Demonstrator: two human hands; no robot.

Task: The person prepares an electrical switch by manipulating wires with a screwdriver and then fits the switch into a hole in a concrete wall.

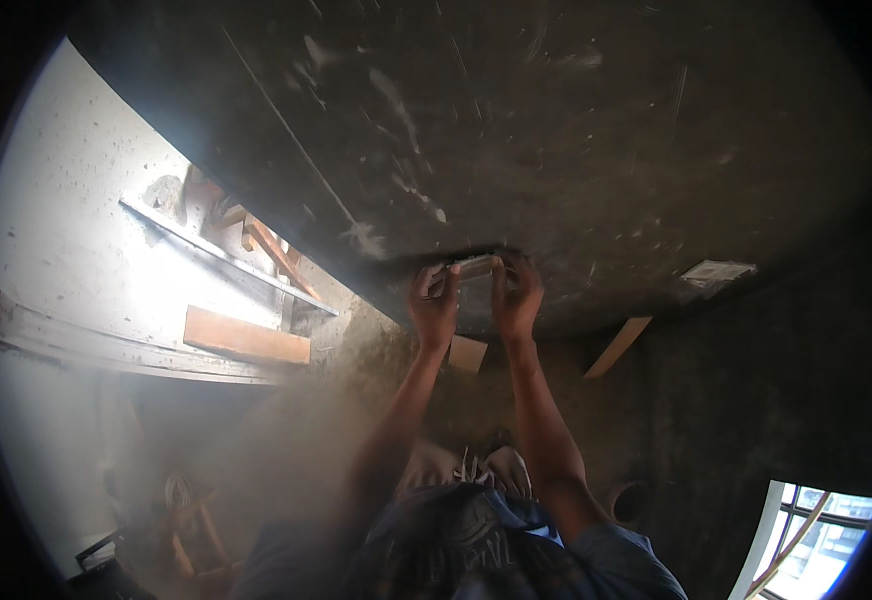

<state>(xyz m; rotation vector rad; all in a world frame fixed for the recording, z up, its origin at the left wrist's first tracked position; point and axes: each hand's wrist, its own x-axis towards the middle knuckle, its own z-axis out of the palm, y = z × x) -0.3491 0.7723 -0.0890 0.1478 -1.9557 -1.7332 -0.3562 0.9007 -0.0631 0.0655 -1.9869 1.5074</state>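
Observation:
Both my arms stretch forward to a large dark, scuffed surface [516,130]. Between my hands is a small greyish rectangular piece [476,267], pressed against or set into that surface; its exact kind is too dim to make out. My left hand [433,300] grips its left end with curled fingers. At the right end, my right hand [516,295] holds it the same way, thumb and fingers closed. Part of the piece is hidden behind my fingers.
A pale rectangular patch or box [718,273] shows in the dark surface to the right. Flat wooden pieces [618,346] appear below it. At left, a bright wall opening holds a long ledge [226,258] and a light brown board [246,335]. A window [816,540] stands lower right.

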